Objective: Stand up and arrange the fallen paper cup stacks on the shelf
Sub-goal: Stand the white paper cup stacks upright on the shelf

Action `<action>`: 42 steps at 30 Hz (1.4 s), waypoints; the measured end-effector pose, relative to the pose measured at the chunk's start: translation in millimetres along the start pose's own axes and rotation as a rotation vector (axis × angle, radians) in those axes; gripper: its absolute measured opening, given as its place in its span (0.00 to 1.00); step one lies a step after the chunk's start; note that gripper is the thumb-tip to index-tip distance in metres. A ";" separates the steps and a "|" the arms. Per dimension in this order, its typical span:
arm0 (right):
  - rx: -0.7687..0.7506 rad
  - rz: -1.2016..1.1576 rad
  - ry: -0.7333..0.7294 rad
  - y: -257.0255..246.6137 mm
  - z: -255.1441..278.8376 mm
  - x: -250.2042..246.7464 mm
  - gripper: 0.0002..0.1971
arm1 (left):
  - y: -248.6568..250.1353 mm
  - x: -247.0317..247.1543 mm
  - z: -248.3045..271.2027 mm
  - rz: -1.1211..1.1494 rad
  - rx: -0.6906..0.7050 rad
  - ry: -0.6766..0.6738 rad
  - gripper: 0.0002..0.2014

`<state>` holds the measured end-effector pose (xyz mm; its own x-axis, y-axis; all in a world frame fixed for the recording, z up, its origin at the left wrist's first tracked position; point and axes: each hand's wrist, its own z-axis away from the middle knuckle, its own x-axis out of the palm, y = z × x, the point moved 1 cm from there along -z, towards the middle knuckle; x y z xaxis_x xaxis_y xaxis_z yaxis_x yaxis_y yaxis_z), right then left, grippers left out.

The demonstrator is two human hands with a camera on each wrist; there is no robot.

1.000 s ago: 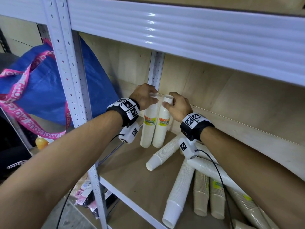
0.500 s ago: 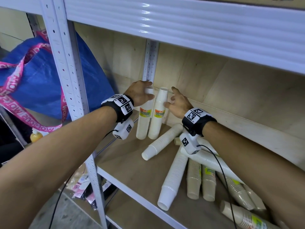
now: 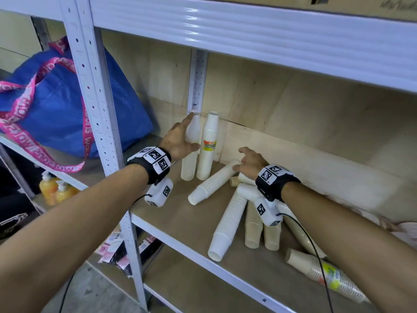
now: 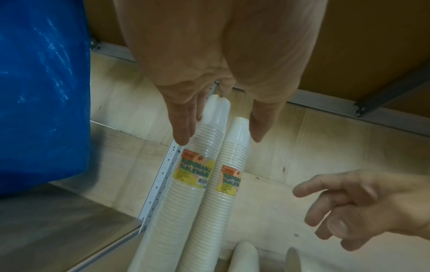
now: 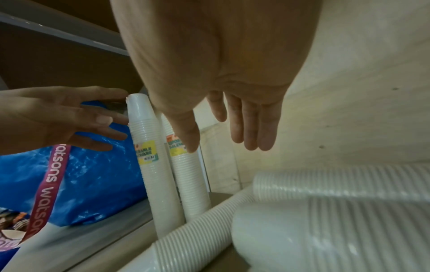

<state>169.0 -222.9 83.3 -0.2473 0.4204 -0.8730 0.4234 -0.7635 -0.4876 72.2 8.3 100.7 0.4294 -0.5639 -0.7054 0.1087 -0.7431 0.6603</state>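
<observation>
Two white paper cup stacks stand upright in the shelf's back left corner: the left stack (image 3: 188, 163) and the labelled right stack (image 3: 208, 145). My left hand (image 3: 184, 134) is open, its straight fingers touching the upper part of the left stack (image 5: 144, 128). My right hand (image 3: 242, 160) is open and hovers just above the far end of a fallen white stack (image 3: 214, 184); whether it touches it is unclear. Another long white stack (image 3: 228, 222) and several beige stacks (image 3: 252, 229) lie fallen in front of it.
A blue bag (image 3: 56, 109) with a pink strap fills the neighbouring bay to the left. A white perforated post (image 3: 94, 109) stands beside my left arm. The upper shelf beam (image 3: 248, 30) hangs low overhead. A labelled beige stack (image 3: 327, 274) lies near the front edge.
My right hand has let go of the right upright stack and dropped toward the fallen stacks. My left hand has opened and slid from the top of the left stack to its side.
</observation>
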 end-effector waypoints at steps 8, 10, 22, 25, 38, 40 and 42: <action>0.019 0.034 0.003 18.0 18.6 1.1 0.36 | -6.7 5.2 1.8 0.000 -0.024 -0.013 0.50; 0.020 0.033 -0.006 21.6 22.5 0.6 0.36 | -10.6 10.0 5.3 -0.006 -0.013 -0.032 0.50; 0.048 0.248 -0.145 55.5 30.6 28.9 0.41 | -46.4 74.4 41.6 -0.036 -0.091 -0.198 0.48; 0.034 0.330 -0.131 59.8 30.9 31.8 0.35 | -55.9 91.3 47.6 -0.033 -0.145 -0.288 0.48; 0.011 0.373 -0.081 71.0 38.0 39.7 0.25 | -65.0 124.6 59.4 -0.217 -0.080 -0.355 0.41; 0.003 0.375 -0.084 70.2 39.9 37.9 0.25 | -62.7 122.8 59.0 -0.217 -0.079 -0.341 0.40; 0.000 0.350 -0.084 69.0 41.1 34.9 0.27 | -60.6 118.8 57.7 -0.221 -0.090 -0.334 0.38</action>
<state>153.7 -281.0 19.7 -0.1581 0.0916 -0.9832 0.4951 -0.8542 -0.1591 64.9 -34.5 -38.0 0.0742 -0.4914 -0.8678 0.2502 -0.8332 0.4932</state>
